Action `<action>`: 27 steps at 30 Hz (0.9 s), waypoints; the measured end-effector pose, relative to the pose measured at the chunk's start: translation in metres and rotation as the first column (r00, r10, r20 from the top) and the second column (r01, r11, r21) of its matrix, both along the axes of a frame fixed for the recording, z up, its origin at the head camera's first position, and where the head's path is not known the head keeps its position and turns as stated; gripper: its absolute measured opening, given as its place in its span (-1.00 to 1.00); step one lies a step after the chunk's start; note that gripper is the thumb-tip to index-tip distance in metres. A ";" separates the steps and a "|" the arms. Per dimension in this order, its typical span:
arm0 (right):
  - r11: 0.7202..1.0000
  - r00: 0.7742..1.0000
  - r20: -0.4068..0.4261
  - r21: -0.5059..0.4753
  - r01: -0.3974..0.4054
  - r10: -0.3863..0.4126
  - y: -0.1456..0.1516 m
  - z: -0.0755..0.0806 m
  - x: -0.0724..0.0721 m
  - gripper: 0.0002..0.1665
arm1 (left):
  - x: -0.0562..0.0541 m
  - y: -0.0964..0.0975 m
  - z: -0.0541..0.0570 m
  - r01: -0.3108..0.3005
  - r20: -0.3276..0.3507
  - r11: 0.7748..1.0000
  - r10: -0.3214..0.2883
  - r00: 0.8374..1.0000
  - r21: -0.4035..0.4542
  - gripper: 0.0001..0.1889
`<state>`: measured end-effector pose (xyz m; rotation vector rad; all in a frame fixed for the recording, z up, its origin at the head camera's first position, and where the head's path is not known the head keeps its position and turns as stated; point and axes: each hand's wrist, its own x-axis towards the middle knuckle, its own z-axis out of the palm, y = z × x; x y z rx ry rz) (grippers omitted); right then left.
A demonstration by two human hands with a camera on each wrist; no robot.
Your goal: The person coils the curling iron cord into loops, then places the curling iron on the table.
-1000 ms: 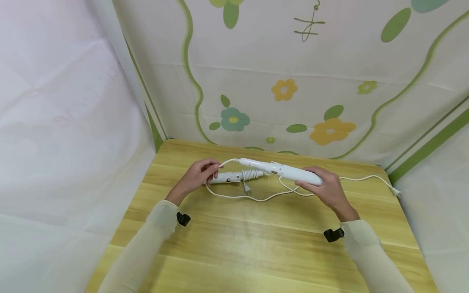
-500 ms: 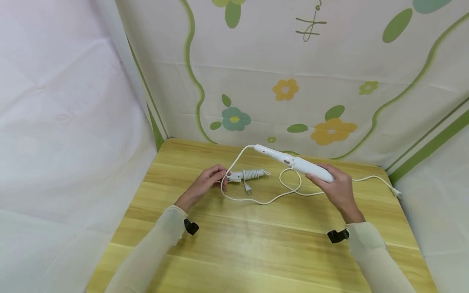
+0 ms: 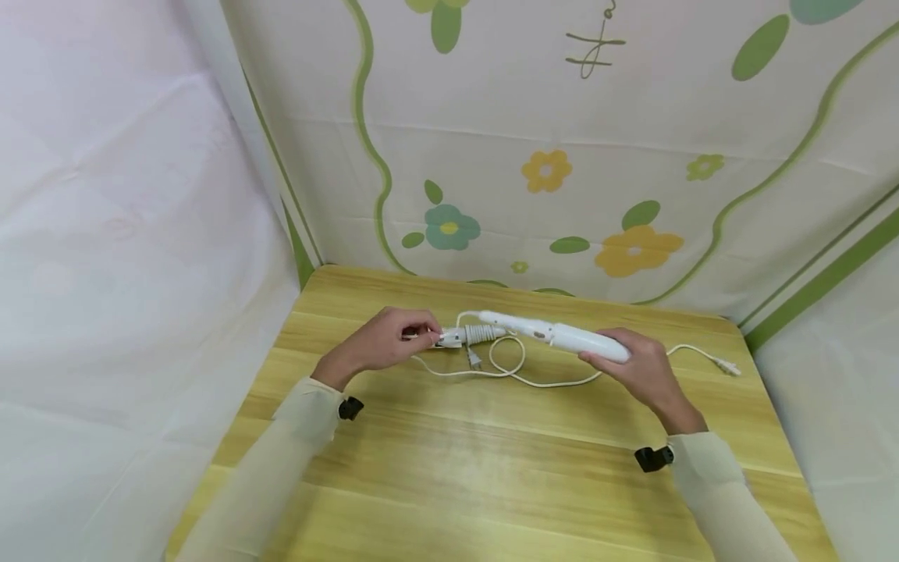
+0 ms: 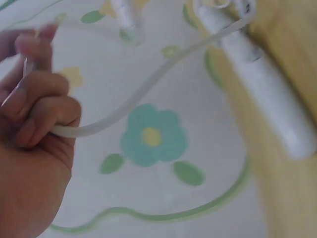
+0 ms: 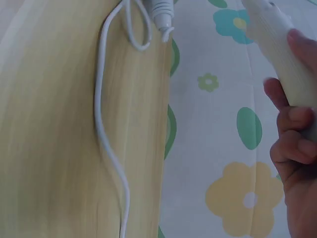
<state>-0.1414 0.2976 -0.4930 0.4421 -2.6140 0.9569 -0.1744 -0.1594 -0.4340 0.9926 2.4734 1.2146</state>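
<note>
The right hand (image 3: 637, 364) grips a white wand-shaped appliance (image 3: 548, 332) – fingers clamped on its thick end, the narrow end directed toward the left hand (image 3: 382, 341). The appliance is held clear of the worktop (image 3: 449, 468), with the narrow end slightly higher. A white cord (image 3: 562, 384) leaves the narrow end and runs to the left hand, whose fingers are curled and clamped on it. The thumb and index finger appear to pinch the cord as well – blur at the left wrist view makes this hard to confirm.

Below the left hand, the cord continues over the worktop, forms one loop near the middle, passes under the right hand and terminates in an end plug (image 3: 728, 367) at the right.

A second white appliance (image 4: 267, 89) rests near the rear edge, partly hidden by the left hand from where I stand. Its wound cord (image 3: 481, 334) encircles one end; a two-pin plug (image 3: 474, 360) lies just beside it. A flower-printed fabric (image 3: 492, 195) stands behind.
</note>
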 end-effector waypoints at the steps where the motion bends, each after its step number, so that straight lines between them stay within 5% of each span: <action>1: 0.999 0.999 0.007 0.020 -0.037 0.037 -0.001 -0.001 0.001 -0.58 | -0.001 0.001 0.007 0.052 -0.027 0.998 -0.053 0.998 -0.044 -0.84; 4: 0.990 0.989 0.046 0.028 -0.140 0.138 -0.006 -0.004 0.006 -0.58 | -0.006 0.008 0.021 0.202 -0.012 0.976 -0.203 0.979 -0.079 -0.82; 7: 0.973 0.970 0.080 -0.023 -0.229 0.230 -0.014 -0.004 0.012 -0.59 | -0.012 0.016 0.021 0.238 0.091 0.971 -0.238 0.967 0.010 -0.80; 12: 0.935 0.937 0.080 -0.137 -0.328 0.340 -0.024 0.006 0.020 -0.56 | -0.017 0.024 0.001 0.056 0.174 0.984 -0.086 0.981 0.168 -0.79; 15: 0.927 0.941 0.068 -0.209 -0.311 0.331 -0.028 0.014 0.024 -0.54 | -0.016 0.031 -0.012 -0.029 0.183 0.979 -0.009 0.983 0.202 -0.79; 23: 0.951 0.993 0.017 -0.289 -0.111 0.121 -0.033 0.019 0.024 -0.54 | -0.002 0.050 -0.024 -0.202 0.227 0.969 0.167 0.959 0.140 -0.79; 27: 0.962 0.999 0.014 -0.272 -0.026 0.031 -0.034 0.013 0.021 -0.58 | 0.005 0.055 -0.024 -0.236 0.092 0.969 0.230 0.969 0.066 -0.73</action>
